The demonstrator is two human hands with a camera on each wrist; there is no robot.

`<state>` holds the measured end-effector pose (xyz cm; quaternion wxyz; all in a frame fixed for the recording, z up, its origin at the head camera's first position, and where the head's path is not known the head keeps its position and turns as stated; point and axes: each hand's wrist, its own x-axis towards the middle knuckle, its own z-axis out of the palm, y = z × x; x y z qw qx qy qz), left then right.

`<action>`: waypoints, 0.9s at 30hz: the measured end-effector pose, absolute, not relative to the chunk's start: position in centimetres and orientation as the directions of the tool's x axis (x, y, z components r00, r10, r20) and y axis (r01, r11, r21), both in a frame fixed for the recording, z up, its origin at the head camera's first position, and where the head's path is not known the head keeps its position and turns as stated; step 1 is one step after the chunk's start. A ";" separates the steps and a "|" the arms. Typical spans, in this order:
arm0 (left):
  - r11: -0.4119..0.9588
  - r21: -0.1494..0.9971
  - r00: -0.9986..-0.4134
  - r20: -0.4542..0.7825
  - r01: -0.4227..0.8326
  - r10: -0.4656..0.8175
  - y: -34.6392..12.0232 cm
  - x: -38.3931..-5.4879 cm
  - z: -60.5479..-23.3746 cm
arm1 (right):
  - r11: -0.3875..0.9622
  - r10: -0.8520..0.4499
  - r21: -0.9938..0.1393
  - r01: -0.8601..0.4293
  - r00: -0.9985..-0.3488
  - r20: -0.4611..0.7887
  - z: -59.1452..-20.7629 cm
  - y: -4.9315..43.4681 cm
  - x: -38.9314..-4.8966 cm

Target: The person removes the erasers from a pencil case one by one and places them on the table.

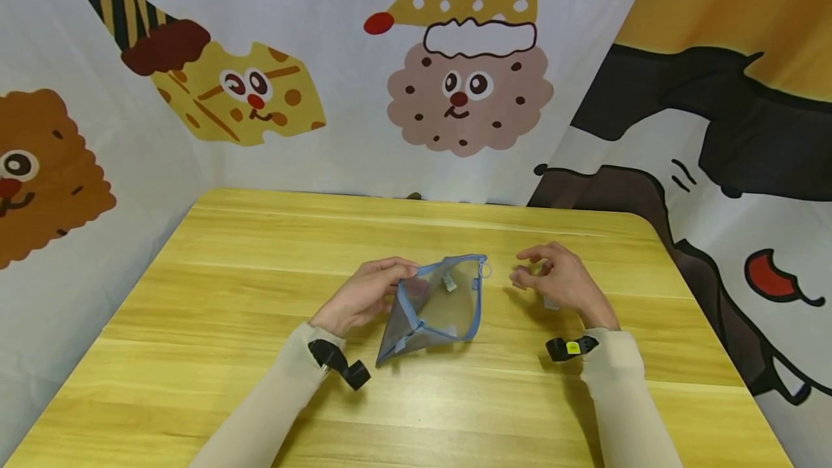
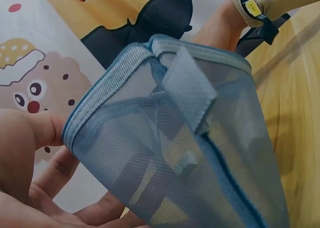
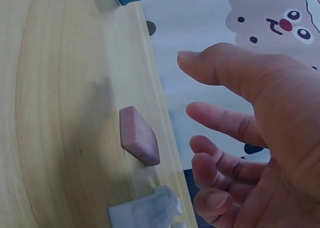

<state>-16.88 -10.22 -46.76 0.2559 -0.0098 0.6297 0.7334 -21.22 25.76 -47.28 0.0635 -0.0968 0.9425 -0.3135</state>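
My left hand [image 1: 367, 291] pinches the rim of a blue mesh zipper pouch [image 1: 398, 331], thumb on one side and fingers behind. The pouch is held tilted over the table, its mouth spread wide. Through the mesh in the left wrist view, a small pale block [image 2: 186, 164] shows inside. To the right of the pouch, my right hand [image 1: 562, 280] hovers with fingers loosely bent and nothing between them. In the right wrist view, a pink block like an eraser [image 3: 139, 136] lies on the table near the fingers, beside a greyish-white object [image 3: 145, 212] cut off by the frame.
Both hands work above a yellow wood-grain table [image 1: 214, 295]. A cartoon-printed cloth [image 1: 351, 92] hangs behind the table and along its sides. Each wrist wears a black strap, the left wrist strap [image 1: 338, 365] close to the pouch.
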 end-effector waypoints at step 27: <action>-0.239 0.819 -0.812 -0.390 -0.521 0.435 -9.7 -16.8 -47.2 | 0.580 -0.424 -0.726 -0.370 -0.898 0.120 -44.9 21.5 -19.5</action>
